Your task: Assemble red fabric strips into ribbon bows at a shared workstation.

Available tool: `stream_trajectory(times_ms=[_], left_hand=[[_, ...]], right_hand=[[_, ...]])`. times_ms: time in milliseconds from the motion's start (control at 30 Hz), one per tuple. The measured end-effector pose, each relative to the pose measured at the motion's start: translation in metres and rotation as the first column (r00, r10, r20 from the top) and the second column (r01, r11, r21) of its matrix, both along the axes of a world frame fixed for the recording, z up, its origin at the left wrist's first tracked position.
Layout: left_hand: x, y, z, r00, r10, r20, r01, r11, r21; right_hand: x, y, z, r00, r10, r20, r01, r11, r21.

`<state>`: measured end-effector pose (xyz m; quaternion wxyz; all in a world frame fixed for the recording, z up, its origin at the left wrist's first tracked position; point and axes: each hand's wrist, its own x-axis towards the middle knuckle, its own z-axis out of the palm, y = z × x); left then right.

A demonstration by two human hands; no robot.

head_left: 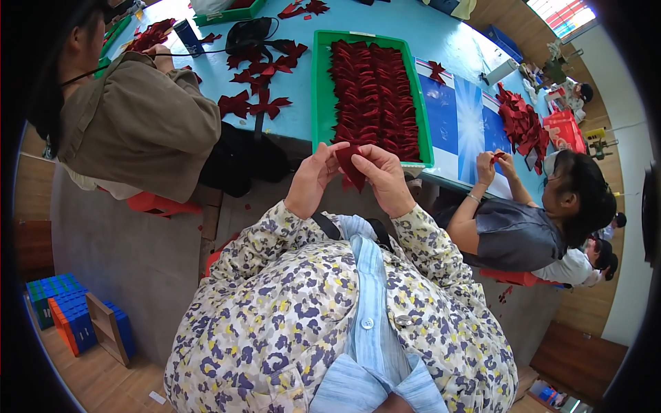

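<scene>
Between my two hands, just in front of the tray's near edge, hangs a dark red fabric bow piece (351,168). The thumb and fingers of my left hand (311,180) pinch its left side. My right hand (385,177) grips the other side, thumb across the front. How the cloth is folded behind my fingers is hidden. Straight ahead, a green tray (321,89) on the table holds tightly packed rows of dark red fabric bows (375,96). Several loose bows (265,104) lie to the tray's left, close to a black bag (249,33).
The blue-topped table (292,127) spans the far side. A person in brown (138,131) sits at left; a person in grey (516,230) at right handles a small red piece. A red fabric pile (520,124) lies at right. Coloured crates (72,320) stand on the floor, lower left.
</scene>
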<state>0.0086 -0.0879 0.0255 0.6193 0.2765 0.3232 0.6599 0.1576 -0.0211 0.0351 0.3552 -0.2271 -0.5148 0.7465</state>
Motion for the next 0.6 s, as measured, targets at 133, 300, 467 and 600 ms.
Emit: stream_trajectory(times_ms=[133,300,467,600], left_hand=[[-0.006,-0.002,-0.013,0.995,-0.074,0.069,0.073,0.997,0.015],[-0.005,-0.003,-0.019,0.996,0.084,-0.010,-0.085,0.994,-0.073],[-0.007,-0.008,-0.024,0.992,0.127,0.009,-0.126,0.989,-0.077],[-0.008,-0.009,-0.020,0.992,0.124,-0.009,-0.124,0.989,-0.086]], right_hand=[[-0.004,-0.010,-0.006,1.000,-0.011,0.024,0.011,1.000,-0.004],[-0.006,-0.021,-0.011,0.977,-0.109,0.182,0.102,0.994,0.049],[-0.001,-0.017,-0.033,0.916,-0.156,0.371,0.023,0.940,0.339],[0.010,-0.015,-0.042,0.845,-0.284,0.454,-0.034,0.818,0.574]])
